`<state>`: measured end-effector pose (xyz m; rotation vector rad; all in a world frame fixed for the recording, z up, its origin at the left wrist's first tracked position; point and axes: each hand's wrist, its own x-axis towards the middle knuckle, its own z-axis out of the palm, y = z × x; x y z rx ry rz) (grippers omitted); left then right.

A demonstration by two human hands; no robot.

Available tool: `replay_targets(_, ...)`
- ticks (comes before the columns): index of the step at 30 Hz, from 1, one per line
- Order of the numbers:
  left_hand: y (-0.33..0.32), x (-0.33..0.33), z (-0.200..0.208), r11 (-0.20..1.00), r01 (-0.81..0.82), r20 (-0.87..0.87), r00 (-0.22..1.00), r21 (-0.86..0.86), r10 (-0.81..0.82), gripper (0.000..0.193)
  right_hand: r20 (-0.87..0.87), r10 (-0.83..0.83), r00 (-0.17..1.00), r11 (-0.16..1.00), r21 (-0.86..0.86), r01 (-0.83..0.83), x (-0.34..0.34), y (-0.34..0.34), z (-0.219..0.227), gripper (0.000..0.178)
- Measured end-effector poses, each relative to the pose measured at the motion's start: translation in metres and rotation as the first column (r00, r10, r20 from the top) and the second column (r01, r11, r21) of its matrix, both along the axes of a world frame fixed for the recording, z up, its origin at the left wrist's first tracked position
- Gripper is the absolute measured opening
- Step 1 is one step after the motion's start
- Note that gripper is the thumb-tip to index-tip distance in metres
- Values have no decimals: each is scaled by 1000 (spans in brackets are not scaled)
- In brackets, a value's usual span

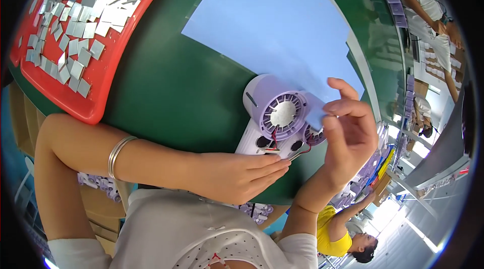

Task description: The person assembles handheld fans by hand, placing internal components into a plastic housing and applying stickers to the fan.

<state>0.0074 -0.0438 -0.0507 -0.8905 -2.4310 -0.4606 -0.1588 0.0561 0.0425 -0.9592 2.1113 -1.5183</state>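
A light purple and white twin-fan housing rests on the green table in front of me, with two round slotted openings facing up. A silver disc fills the middle of the larger opening. Red and black wires run down to a small white connector. My left hand holds the near end of the housing, fingers straight and together; its thumb is hidden. Over the smaller opening, my right hand pinches a small flat square plate between thumb and forefinger.
A red tray with many small silver metal plates stands at the left. Beyond the housing lies a large pale blue sheet. A co-worker in a yellow top sits at the lower right; others work at the far right.
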Motion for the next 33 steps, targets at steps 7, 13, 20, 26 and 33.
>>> replay_targets(7,2,2,-2,998,-27,20,999,61,26,54,-215,66,974,991,130,-38,23,-12,-7,20)
replay_targets(13,0,3,-1,996,-23,35,999,83,20,53,-429,203,880,957,279,-84,22,-17,-12,21)
replay_targets(20,3,3,-2,996,-19,37,999,88,16,53,-345,218,913,942,320,-104,19,-9,-9,26)
replay_targets(26,2,2,-2,996,-18,37,999,91,15,53,-333,140,932,961,274,-47,23,-16,-10,23)
replay_targets(33,2,1,-2,996,-22,24,1000,83,20,54,-358,99,929,967,254,-5,22,-18,-6,21)
